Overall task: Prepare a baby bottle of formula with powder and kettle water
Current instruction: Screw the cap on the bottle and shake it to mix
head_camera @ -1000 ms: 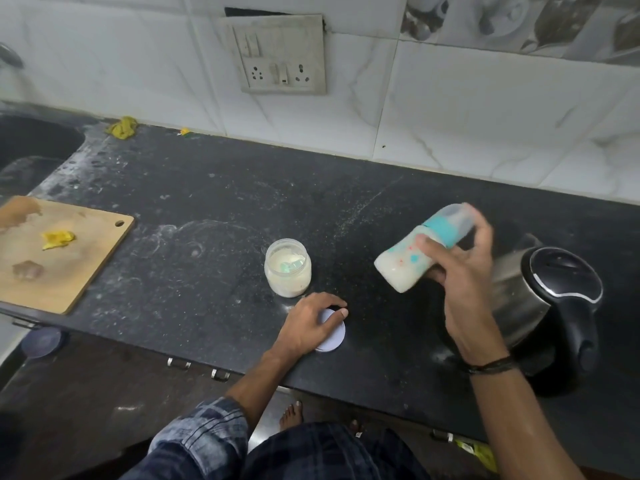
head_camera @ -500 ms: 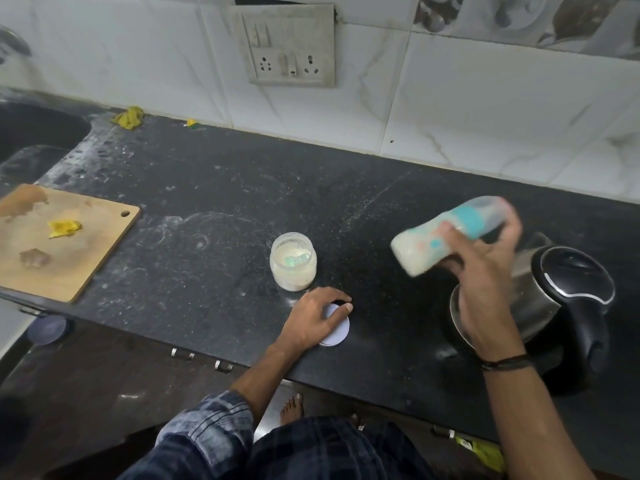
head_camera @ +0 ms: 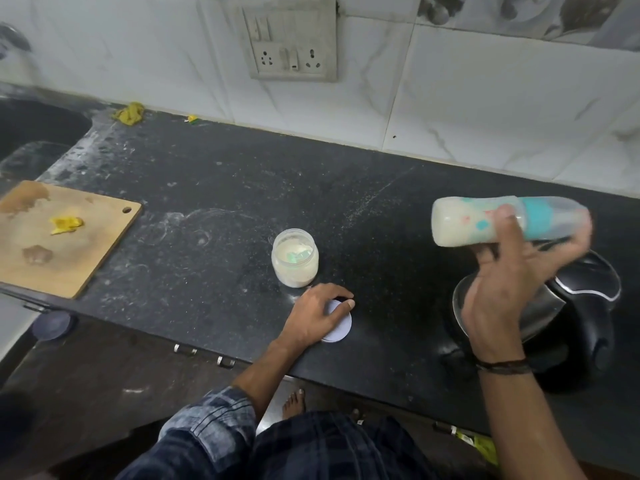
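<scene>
Bottle (head_camera: 464,223) of milky formula lies almost level at the right of the frame, base pointing left, teal collar and clear cap to the right. The right hand (head_camera: 502,289) grips it around the middle, raised over the steel-and-black kettle (head_camera: 588,306). Its forearm rises from the lower right, a dark band at the wrist. Low in the centre, the left hand (head_camera: 313,318) curls its fingers over a white lid (head_camera: 341,329) on the black counter (head_camera: 207,209), just below the open powder jar (head_camera: 295,263). The bottle's teal and pink print is too blurred to read.
</scene>
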`<action>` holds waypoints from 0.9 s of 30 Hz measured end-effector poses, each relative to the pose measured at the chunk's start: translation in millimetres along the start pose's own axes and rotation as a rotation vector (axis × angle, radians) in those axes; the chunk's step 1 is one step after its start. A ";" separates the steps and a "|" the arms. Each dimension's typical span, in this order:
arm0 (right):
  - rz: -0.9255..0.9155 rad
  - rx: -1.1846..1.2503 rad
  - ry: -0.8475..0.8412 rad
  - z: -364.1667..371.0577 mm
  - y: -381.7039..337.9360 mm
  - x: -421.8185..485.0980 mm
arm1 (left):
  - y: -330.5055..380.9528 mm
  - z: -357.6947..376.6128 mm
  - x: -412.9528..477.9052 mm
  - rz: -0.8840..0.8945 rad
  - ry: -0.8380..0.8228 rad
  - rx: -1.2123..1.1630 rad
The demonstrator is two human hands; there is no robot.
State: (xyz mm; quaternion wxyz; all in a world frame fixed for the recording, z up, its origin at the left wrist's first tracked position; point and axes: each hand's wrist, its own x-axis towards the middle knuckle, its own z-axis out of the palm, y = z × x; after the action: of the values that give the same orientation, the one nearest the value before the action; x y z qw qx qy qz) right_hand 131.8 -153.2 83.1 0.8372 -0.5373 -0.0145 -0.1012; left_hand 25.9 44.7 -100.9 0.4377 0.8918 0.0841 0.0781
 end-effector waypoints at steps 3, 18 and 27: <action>0.100 -0.187 -0.214 -0.2 1.9 4.1 | -2.4 -0.4 -0.7 0.006 -0.007 -0.006; 0.191 -0.094 -0.050 0.2 11.7 2.0 | -1.2 -0.8 -0.3 0.016 0.003 0.000; 0.068 -0.054 0.018 1.5 6.9 -6.8 | -0.4 -1.1 -0.3 0.030 0.010 0.003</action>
State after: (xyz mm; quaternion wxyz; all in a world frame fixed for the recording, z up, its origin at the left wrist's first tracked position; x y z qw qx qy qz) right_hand 126.5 -148.0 76.6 0.8255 -0.5588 0.0142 -0.0779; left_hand 25.3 45.8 -100.5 0.4349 0.8931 0.0729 0.0889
